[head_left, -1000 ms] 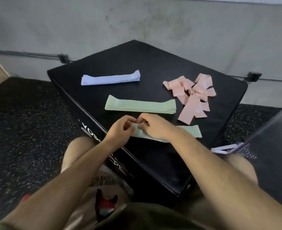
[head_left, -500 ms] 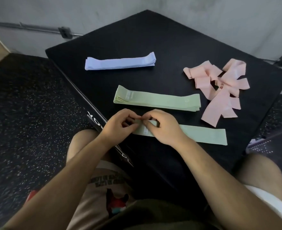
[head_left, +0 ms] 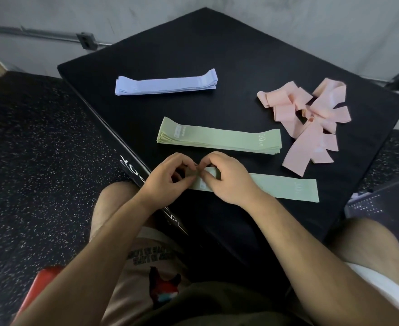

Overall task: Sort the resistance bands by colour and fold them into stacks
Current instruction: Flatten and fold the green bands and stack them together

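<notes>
A single green band lies flat near the front edge of the black box. My left hand and my right hand both pinch its left end, fingertips almost meeting. Just behind it sits a neat stack of green bands. Farther back lies a stack of lilac bands. A loose tangle of pink bands is heaped on the right side of the box.
The box stands on speckled black rubber flooring beside a grey wall. A purple mesh bag shows at the right edge. My knees flank the box's near corner, and something red lies at the lower left.
The view has tilted down and closer. Both hands stay pinched on the green band's left end, which now lies flatter and straighter on the box.
</notes>
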